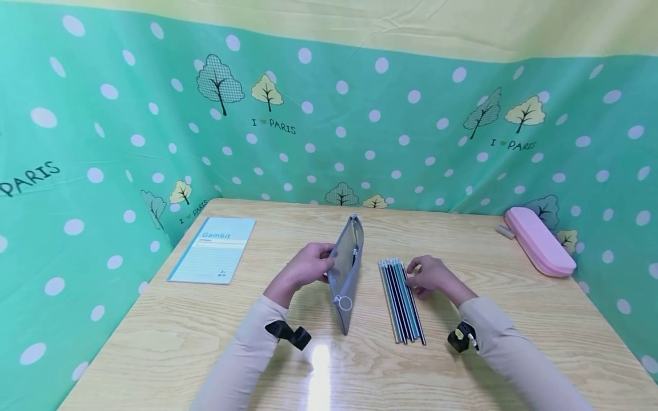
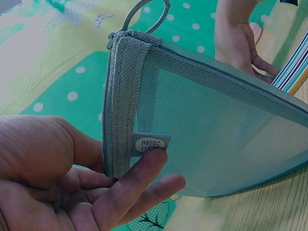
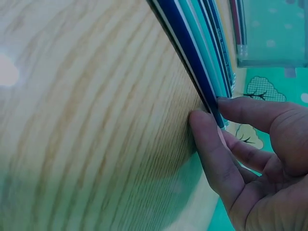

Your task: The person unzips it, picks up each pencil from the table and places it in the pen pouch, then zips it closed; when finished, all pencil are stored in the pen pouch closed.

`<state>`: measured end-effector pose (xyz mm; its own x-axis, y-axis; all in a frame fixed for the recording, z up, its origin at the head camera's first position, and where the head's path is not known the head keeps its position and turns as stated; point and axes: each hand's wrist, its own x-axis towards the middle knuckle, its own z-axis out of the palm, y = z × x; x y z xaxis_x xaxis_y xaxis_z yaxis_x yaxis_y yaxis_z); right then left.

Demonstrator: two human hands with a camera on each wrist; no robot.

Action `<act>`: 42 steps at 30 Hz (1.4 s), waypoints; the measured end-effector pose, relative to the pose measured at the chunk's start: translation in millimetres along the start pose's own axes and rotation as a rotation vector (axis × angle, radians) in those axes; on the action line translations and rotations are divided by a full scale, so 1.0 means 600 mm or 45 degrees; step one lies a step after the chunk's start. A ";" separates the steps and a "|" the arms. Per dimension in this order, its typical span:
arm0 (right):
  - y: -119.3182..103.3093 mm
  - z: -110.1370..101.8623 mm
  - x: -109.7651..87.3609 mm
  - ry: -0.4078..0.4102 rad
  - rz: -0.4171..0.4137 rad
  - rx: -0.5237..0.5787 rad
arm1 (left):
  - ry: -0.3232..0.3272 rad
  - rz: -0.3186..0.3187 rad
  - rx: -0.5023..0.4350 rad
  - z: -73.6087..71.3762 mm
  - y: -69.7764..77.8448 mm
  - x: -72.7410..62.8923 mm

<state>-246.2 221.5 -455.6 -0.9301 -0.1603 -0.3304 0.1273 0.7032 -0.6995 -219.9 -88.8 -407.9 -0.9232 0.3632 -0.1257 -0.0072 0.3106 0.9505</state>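
Observation:
My left hand (image 1: 311, 264) grips a grey-blue mesh zipper pouch (image 1: 343, 271) by its side, thumb on one face and fingers on the other. The pouch stands on edge, its zipper parted along the top and a ring pull (image 1: 345, 303) at the near end. Through the mesh in the right wrist view, dark pencils (image 3: 237, 29) show inside. Right of the pouch, several striped pencils (image 1: 398, 302) in blue, teal, black and gold lie side by side. My right hand (image 1: 430, 275) pinches the far end of the outermost dark blue pencil (image 3: 185, 45) between thumb and fingertip.
A light blue notebook (image 1: 213, 251) lies at the back left of the wooden table (image 1: 180, 342). At the back right are a pink pencil case (image 1: 540, 241) and a small brownish block (image 1: 505, 231). A green dotted curtain (image 1: 329, 125) hangs behind and beside the table.

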 end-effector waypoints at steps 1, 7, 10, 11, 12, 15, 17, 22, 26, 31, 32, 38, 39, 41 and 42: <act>0.000 0.001 0.000 0.006 0.002 -0.005 | 0.000 -0.001 -0.003 0.000 -0.001 0.000; 0.000 0.005 0.002 0.030 0.004 -0.039 | -0.016 0.006 -0.004 -0.001 -0.005 -0.003; -0.001 0.005 0.003 0.040 0.009 -0.043 | -0.017 0.004 -0.007 -0.002 -0.005 -0.002; -0.001 0.005 0.004 0.040 0.012 -0.040 | -0.014 0.004 -0.005 -0.002 -0.004 -0.003; -0.001 0.004 0.003 0.041 0.012 -0.042 | -0.013 0.003 -0.007 -0.002 -0.003 -0.003; -0.003 0.004 0.001 0.040 0.005 -0.070 | -0.011 0.006 -0.007 -0.003 -0.002 -0.004; -0.005 0.004 -0.001 0.041 0.005 -0.088 | -0.012 0.007 -0.010 -0.003 -0.001 -0.004; -0.011 0.006 -0.004 0.075 -0.001 -0.152 | -0.009 0.007 -0.025 -0.005 -0.002 -0.004; -0.014 0.011 -0.008 0.097 -0.062 -0.274 | -0.013 0.016 -0.014 -0.007 -0.002 -0.004; -0.013 0.012 -0.014 0.092 -0.084 -0.262 | -0.005 0.003 -0.009 -0.007 -0.004 -0.005; -0.013 0.010 -0.016 0.096 -0.085 -0.241 | -0.004 -0.006 -0.012 -0.006 -0.004 -0.005; -0.026 -0.022 -0.032 0.124 -0.182 0.059 | -0.017 -0.007 -0.019 -0.005 -0.001 -0.003; -0.033 -0.029 -0.036 0.129 -0.216 0.126 | -0.018 -0.005 -0.022 -0.006 0.000 -0.003; -0.049 -0.042 -0.044 0.147 -0.286 0.230 | -0.021 -0.005 -0.025 -0.006 0.002 -0.003; -0.058 -0.047 -0.049 0.158 -0.311 0.283 | -0.023 -0.004 -0.022 -0.006 0.002 -0.003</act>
<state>-233.1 221.1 -403.8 -0.9754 -0.2102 -0.0665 -0.0449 0.4844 -0.8737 -219.7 -92.2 -405.3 -0.9161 0.3780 -0.1338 -0.0170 0.2966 0.9549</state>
